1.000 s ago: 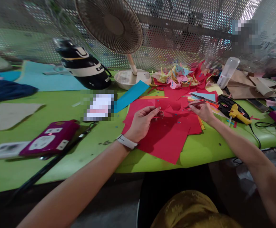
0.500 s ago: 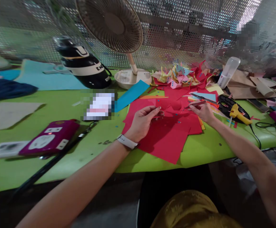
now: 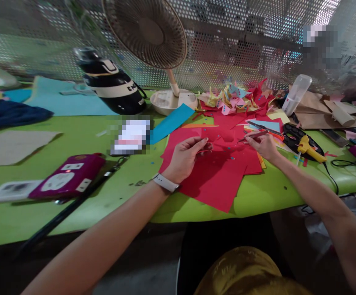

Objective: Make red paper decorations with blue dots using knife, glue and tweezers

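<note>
My left hand (image 3: 188, 157), with a pale watch band on its wrist, is closed in a pinch above the red paper sheets (image 3: 210, 190). What lies between its fingertips blends with the red behind and cannot be made out. My right hand (image 3: 264, 144) is closed round a slim, dark reddish tool that looks like tweezers (image 3: 259, 134). Its tip points left, toward the left fingertips, with a gap between. Tiny blue bits (image 3: 232, 158) are scattered on the red paper. Beyond the hands lies a heap of folded paper pieces (image 3: 231, 98) in red, pink, yellow and blue.
Right of my right hand are a dark palette (image 3: 291, 133), a yellow glue gun (image 3: 308, 149) with its cord, and a clear bottle (image 3: 297, 94). Leftward are a blue paper strip (image 3: 173, 123), a blurred phone (image 3: 131, 137), a purple box (image 3: 69, 176), a black flask (image 3: 116, 88) and a fan (image 3: 150, 32).
The whole view has shifted slightly, so things on the table appear a little further right. Both hands keep nearly the same pose, and the right one still holds the slim tool.
</note>
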Demonstrator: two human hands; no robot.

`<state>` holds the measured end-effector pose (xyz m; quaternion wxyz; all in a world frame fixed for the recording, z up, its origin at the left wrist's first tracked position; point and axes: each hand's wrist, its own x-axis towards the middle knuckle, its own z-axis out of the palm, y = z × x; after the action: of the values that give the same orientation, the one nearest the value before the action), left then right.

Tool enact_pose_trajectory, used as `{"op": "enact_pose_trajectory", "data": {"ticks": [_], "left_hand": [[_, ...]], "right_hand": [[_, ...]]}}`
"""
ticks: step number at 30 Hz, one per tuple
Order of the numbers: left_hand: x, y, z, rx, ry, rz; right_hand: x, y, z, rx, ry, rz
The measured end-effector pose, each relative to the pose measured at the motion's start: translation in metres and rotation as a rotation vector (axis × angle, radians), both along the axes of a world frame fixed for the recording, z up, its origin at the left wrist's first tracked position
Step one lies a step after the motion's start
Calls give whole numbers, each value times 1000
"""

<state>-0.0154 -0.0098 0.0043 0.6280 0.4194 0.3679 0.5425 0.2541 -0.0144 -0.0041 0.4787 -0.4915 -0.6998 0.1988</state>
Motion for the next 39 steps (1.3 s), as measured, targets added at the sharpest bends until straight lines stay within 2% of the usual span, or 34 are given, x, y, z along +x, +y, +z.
{"op": "enact_pose_trajectory", "data": {"ticks": [4, 7, 11, 14, 22, 31, 39], "left_hand": [[1, -1, 1, -11, -11, 12], [2, -3, 2, -32, -5, 3], [3, -10, 1, -57, 60, -101], [6, -15, 1, -53, 85, -170], [9, -24, 5, -69, 119, -294], [10, -26, 4, -19, 148, -333], [10, -26, 5, -9, 156, -344]], "right_hand": [[-5, -5, 5, -31, 67, 28], [-12, -16, 17, -29, 117, 43], [-25, -37, 38, 50, 115, 24], [-33, -48, 45, 99, 92, 27], [-45, -53, 45, 190, 42, 53], [-46, -50, 40, 267, 20, 75], [-47, -50, 38, 273, 11, 68]]}}
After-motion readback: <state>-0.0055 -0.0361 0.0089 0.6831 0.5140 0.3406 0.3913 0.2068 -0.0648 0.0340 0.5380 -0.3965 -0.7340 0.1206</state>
